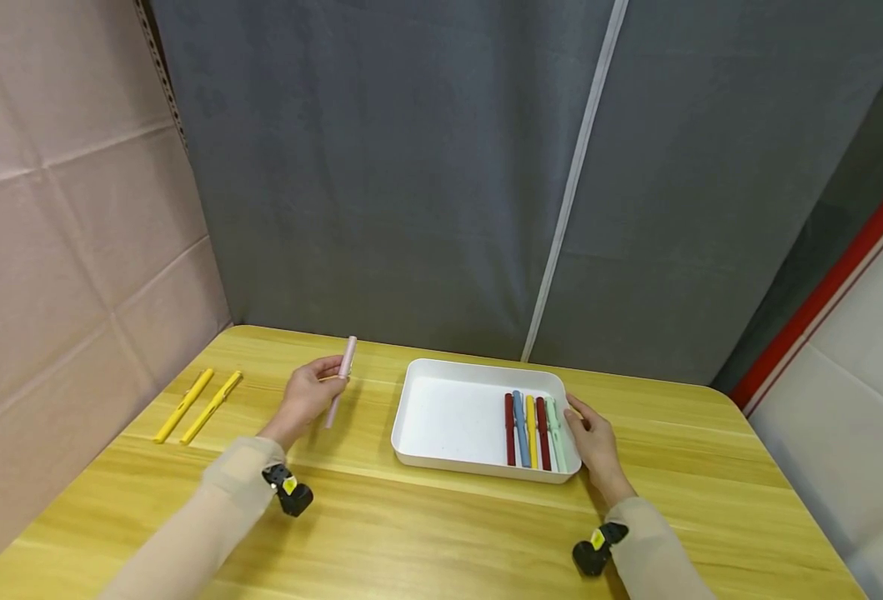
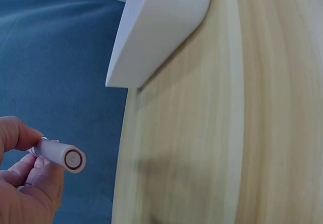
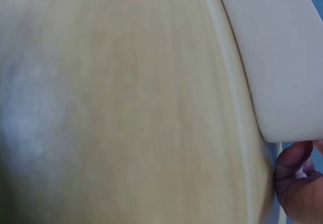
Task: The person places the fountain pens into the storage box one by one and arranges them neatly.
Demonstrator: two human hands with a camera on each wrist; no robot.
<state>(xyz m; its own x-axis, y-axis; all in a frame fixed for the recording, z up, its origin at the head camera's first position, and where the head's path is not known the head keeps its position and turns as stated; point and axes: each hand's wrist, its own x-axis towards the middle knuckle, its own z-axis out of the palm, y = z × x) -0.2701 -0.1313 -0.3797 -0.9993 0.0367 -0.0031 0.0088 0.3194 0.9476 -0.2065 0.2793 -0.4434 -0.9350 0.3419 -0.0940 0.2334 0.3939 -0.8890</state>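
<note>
My left hand (image 1: 309, 396) pinches a pale pink pen (image 1: 341, 382) between thumb and fingers, tilted above the table to the left of the tray. In the left wrist view the round end of the pen (image 2: 64, 154) points out past the fingertips. A white tray (image 1: 441, 461) rests on the table. Dark red, blue, yellow and mint green pens (image 1: 544, 433) stand side by side in its right part. My right hand (image 1: 594, 442) holds the tray's right edge; in the right wrist view its curled fingers (image 3: 298, 178) are at the tray's corner, partly cut off.
Two yellow pens (image 1: 212, 407) lie slanted and parallel on the wooden table (image 1: 411, 533), left of my left hand. A grey curtain (image 1: 411, 208) hangs behind the table's back edge. Pale panels stand at the left and right sides.
</note>
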